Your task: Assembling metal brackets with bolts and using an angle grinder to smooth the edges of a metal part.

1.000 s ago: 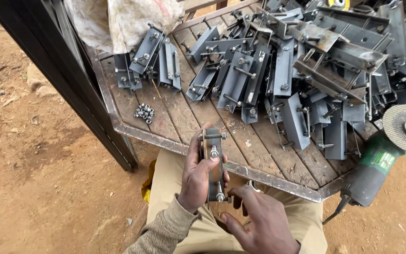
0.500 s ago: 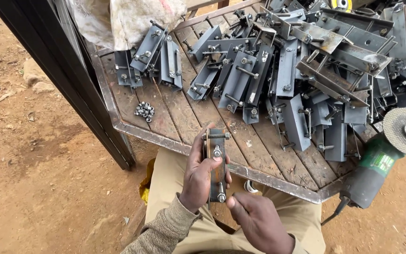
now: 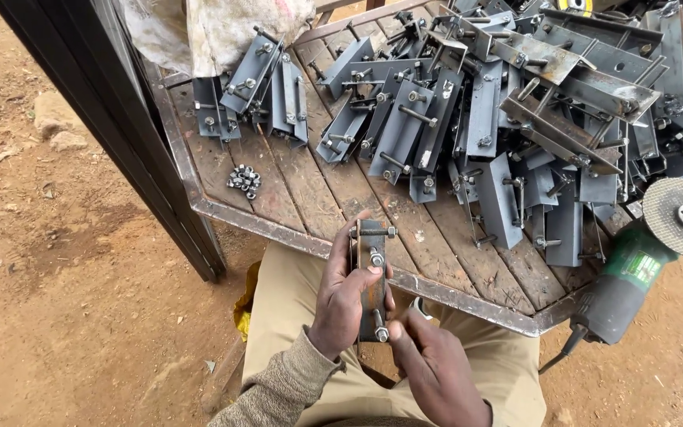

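Head view: a bolted steel bracket (image 3: 372, 277) is held upright over the lap, just in front of the worktop (image 3: 294, 190) edge.

The bracket is gripped along its left side by the left hand (image 3: 341, 304), whose fingers are closed around it, with the thumb laid on a nut at its middle. The bolt end at the bracket's bottom is pinched by the right hand (image 3: 436, 364), its fingers closed on it. A threaded bolt is seen across the bracket's top. On the slatted worktop, a large pile of like brackets (image 3: 515, 111) is spread toward the right, and a small heap of nuts (image 3: 243, 179) lies apart at the left. A green angle grinder (image 3: 634, 269) is rested at the worktop's right corner, disc up. A sack (image 3: 215, 28) is seen at the far edge.
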